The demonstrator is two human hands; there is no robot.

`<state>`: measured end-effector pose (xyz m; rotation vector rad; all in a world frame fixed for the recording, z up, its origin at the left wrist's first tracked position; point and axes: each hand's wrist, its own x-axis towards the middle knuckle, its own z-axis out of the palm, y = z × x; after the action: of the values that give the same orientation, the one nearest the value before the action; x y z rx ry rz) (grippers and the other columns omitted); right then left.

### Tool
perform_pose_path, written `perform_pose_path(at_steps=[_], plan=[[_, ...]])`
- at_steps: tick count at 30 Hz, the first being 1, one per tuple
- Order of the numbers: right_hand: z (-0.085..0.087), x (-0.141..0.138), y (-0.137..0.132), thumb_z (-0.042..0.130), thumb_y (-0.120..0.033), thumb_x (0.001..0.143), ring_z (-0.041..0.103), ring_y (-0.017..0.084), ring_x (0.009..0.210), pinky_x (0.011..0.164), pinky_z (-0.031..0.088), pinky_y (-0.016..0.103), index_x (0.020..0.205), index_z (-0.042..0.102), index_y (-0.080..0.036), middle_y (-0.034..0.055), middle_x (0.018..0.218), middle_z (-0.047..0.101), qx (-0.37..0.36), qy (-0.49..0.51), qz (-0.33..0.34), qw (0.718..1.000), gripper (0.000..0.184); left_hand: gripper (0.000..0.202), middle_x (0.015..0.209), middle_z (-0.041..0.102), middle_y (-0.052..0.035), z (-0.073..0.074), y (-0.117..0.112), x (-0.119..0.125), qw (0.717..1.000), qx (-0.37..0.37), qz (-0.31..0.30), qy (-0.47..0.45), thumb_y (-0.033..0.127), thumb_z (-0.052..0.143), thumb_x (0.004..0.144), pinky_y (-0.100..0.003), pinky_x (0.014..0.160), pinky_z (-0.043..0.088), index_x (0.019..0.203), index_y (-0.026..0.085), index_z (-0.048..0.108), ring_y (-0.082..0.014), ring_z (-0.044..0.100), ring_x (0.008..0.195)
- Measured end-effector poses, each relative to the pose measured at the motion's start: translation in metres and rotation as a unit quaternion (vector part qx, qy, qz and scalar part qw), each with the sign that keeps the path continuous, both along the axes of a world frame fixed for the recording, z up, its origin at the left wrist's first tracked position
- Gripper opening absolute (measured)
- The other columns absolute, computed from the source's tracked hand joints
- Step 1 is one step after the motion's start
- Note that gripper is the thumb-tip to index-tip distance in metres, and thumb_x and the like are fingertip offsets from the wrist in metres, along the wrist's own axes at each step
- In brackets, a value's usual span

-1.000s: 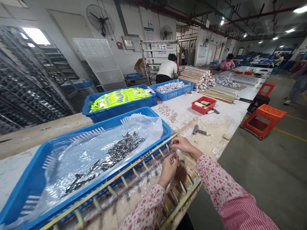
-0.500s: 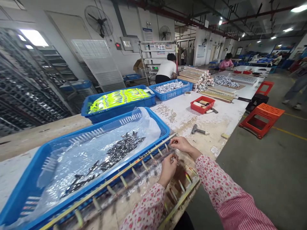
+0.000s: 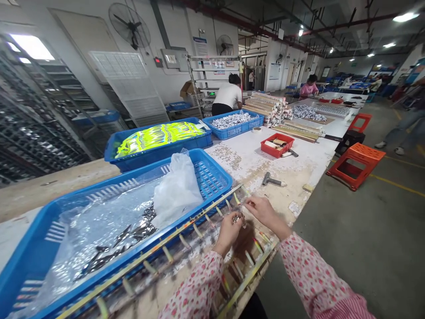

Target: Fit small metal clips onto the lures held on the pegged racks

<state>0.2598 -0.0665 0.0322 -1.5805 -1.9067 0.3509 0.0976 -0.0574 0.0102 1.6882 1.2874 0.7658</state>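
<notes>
My left hand (image 3: 229, 230) is closed around a small bunch of shiny metal pieces (image 3: 237, 219), too small to name. Just to its right, the fingers of my right hand (image 3: 265, 213) are pinched together; what they hold, if anything, I cannot make out. Both hands are over the far end of a long yellowish strip (image 3: 156, 249) with a row of short pale pegs along it. One yellow-green peg (image 3: 237, 198) is close to my right fingertips. A second strip (image 3: 249, 280) with similar pegs, some red-tipped, lies nearer my body.
A blue basket (image 3: 49, 208) lined with clear plastic (image 3: 179, 184) holds dark glossy pieces. Beyond lie a basket of yellow packets (image 3: 159, 139), a hammer (image 3: 272, 180) and a red box (image 3: 277, 145). An orange stool (image 3: 357, 166) stands right; a person in white (image 3: 227, 97) bends behind.
The plastic liner has flopped over inside the blue basket, covering part of the dark pieces. My right hand has drawn slightly right and nearer me. The view has shifted a little.
</notes>
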Motion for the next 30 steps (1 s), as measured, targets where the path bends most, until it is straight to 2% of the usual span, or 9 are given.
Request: perform_pose_path(at_steps=[2,4,7,13,17,24,27,30], plan=[[-0.005,0.007,-0.030,0.053,-0.030,0.087,0.064,0.020,0.074,0.067,0.043,0.026,0.085,0.067,-0.017,0.0080,0.077,0.069,-0.075,-0.103,-0.009,0.992,0.020,0.021,0.054,0.053,0.0035,-0.003,0.003,0.003,1.000,-0.008,-0.011,-0.010,0.035,0.053,0.075,-0.022,0.051,0.033,0.079,0.016,0.062,-0.0117,0.045,0.047],[-0.014,0.009,-0.055,0.055,-0.027,0.085,0.064,0.023,0.077,0.065,0.042,0.026,0.084,0.066,-0.015,0.0110,0.079,0.068,-0.130,-0.190,-0.007,0.973,0.016,0.023,0.051,0.048,0.0055,-0.006,0.004,0.006,1.000,-0.004,-0.024,-0.006,0.037,0.053,0.075,-0.021,0.047,0.031,0.080,0.016,0.060,-0.0104,0.041,0.043],[-0.026,0.009,-0.074,0.051,-0.020,0.084,0.063,0.024,0.084,0.067,0.042,0.027,0.087,0.065,-0.015,0.0122,0.087,0.068,-0.158,-0.230,-0.006,0.960,0.015,0.024,0.050,0.042,0.0072,-0.005,0.004,0.010,0.999,-0.013,-0.037,-0.010,0.040,0.053,0.076,-0.020,0.045,0.029,0.080,0.017,0.058,-0.0088,0.037,0.042],[-0.043,0.012,-0.076,0.049,-0.021,0.087,0.062,0.020,0.085,0.070,0.040,0.024,0.091,0.065,-0.017,0.0066,0.088,0.069,-0.138,-0.079,-0.024,0.987,0.017,0.026,0.053,0.037,0.0075,-0.004,0.003,0.006,0.993,-0.052,-0.096,-0.043,0.043,0.053,0.074,-0.018,0.042,0.032,0.075,0.017,0.051,-0.0076,0.035,0.043],[-0.049,0.011,-0.077,0.049,-0.021,0.087,0.062,0.018,0.082,0.070,0.039,0.024,0.091,0.066,-0.019,0.0041,0.088,0.069,-0.105,-0.019,-0.047,0.993,0.018,0.027,0.055,0.036,0.0068,-0.003,0.004,0.005,0.986,-0.068,-0.144,-0.043,0.044,0.054,0.073,-0.018,0.043,0.034,0.073,0.017,0.050,-0.0084,0.035,0.047],[-0.056,0.008,-0.075,0.050,-0.022,0.086,0.062,0.018,0.081,0.070,0.040,0.024,0.091,0.068,-0.022,0.0026,0.086,0.070,-0.096,0.016,-0.063,0.993,0.019,0.023,0.062,0.047,0.0024,0.003,0.003,0.007,0.981,-0.001,-0.192,-0.011,0.037,0.050,0.075,-0.020,0.054,0.035,0.068,0.016,0.054,-0.0112,0.043,0.059],[-0.057,0.010,-0.074,0.050,-0.022,0.085,0.061,0.017,0.078,0.068,0.039,0.024,0.091,0.069,-0.022,0.0022,0.083,0.070,-0.089,0.035,-0.058,0.994,0.020,0.021,0.065,0.050,0.0011,0.000,0.004,0.008,0.978,0.016,-0.206,0.005,0.034,0.049,0.076,-0.022,0.059,0.037,0.070,0.015,0.056,-0.0129,0.046,0.064],[-0.055,0.015,-0.074,0.051,-0.019,0.083,0.059,0.016,0.071,0.064,0.037,0.022,0.086,0.069,-0.021,0.0007,0.077,0.068,-0.083,0.068,-0.027,0.994,0.019,0.020,0.066,0.052,0.0009,-0.005,0.006,0.008,0.981,0.020,-0.191,0.010,0.034,0.050,0.075,-0.023,0.060,0.040,0.070,0.016,0.056,-0.0138,0.049,0.064]])
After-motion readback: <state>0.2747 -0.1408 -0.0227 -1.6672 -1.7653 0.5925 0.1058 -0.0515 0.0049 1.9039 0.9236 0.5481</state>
